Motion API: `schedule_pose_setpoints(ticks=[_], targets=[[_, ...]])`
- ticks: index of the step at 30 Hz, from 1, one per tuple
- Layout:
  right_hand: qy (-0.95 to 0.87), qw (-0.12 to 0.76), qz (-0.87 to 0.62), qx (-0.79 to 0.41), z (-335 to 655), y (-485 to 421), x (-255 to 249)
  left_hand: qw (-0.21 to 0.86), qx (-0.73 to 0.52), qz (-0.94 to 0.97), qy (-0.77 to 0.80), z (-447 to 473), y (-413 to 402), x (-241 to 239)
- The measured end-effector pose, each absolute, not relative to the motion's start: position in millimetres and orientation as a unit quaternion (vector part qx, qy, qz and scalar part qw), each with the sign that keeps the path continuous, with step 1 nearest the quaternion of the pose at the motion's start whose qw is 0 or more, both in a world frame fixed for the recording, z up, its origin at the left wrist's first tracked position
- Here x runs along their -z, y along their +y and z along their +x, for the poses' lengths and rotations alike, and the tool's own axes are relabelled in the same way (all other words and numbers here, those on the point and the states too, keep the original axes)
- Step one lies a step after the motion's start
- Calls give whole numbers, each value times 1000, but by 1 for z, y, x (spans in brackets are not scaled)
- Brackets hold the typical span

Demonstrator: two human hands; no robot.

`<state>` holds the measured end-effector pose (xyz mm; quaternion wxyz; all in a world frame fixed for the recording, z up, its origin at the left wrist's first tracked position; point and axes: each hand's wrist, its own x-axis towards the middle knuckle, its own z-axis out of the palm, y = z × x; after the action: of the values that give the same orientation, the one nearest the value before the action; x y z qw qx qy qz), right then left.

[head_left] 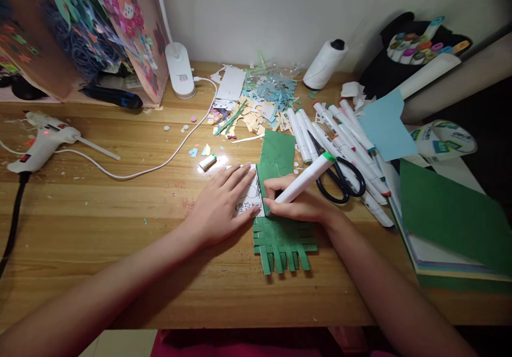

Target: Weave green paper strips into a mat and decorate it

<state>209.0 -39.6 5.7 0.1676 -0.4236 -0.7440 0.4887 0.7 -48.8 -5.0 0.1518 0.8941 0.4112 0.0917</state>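
My left hand (221,202) lies flat with fingers stretched out on a small white printed paper (251,197), pinning it to the wooden desk (120,223). My right hand (295,201) grips a white marker with a green cap end (306,179), its tip down at the paper's right edge. A woven green paper piece (279,197) with fringed strips lies under and between both hands.
Several white markers (340,133) and black scissors (340,178) lie right of the hands. Stacked coloured paper (452,223) fills the right. A glue gun (40,141) and its cable sit left, a white lamp base (181,71), paper scraps (256,103) and thread spool (325,63) behind.
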Motion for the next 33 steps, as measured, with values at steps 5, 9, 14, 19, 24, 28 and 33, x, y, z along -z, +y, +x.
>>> schedule_pose_setpoints(ticks=[5,9,14,19,24,28,33], targets=[[-693,224,-409,-550,213,-37,0,157,-62,891,421,5,-50,0],[-681,232,-413,-558,214,-36,1,161,-73,892,417,10,-51,1],[-663,261,-393,-582,214,-35,0,163,-97,892,410,10,-51,5],[-634,386,-465,-482,212,-32,2,164,-107,893,405,9,-50,6],[-649,393,-540,-365,206,-29,7,167,-97,893,407,9,-49,6],[-656,378,-562,-333,203,-27,9,162,-97,893,409,10,-49,6],[-657,371,-572,-322,203,-26,10,164,-97,890,415,10,-50,6]])
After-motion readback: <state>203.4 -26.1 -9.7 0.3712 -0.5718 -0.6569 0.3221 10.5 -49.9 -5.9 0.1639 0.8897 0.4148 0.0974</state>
